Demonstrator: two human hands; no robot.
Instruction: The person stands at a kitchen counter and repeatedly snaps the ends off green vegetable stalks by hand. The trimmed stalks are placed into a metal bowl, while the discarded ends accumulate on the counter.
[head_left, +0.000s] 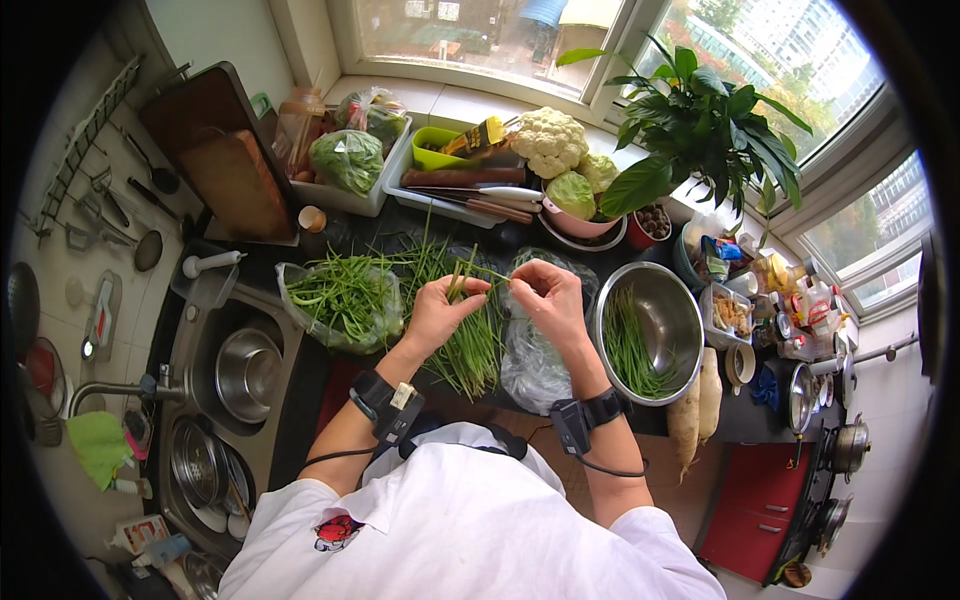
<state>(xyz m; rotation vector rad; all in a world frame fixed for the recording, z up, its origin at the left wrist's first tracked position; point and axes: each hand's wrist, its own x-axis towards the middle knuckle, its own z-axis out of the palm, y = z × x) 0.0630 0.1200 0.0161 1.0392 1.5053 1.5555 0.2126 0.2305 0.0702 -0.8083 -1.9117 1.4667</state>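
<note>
My left hand (444, 309) pinches a few thin green stalks, which look like Chinese chives or garlic scapes, above a loose pile of the same greens (469, 352) on the dark counter. Between finger and thumb, my right hand (551, 300) holds the end of a stalk that reaches across from the left hand. A clear plastic bag (536, 375) lies crumpled below the right hand. Left of the pile, an open plastic bag holds a heap of tangled greens (349, 296). To the right stands a steel bowl (670, 330) with a bundle of green stalks (628, 349) along its left side.
White radishes (684, 420) lie right of the bowl. Behind the greens are a tray of knives (442, 210), a cauliflower (550, 141), a pink bowl with cabbages (581, 221) and a leafy potted plant (697, 127). A sink (199, 307) is at the left; jars and bottles crowd the right.
</note>
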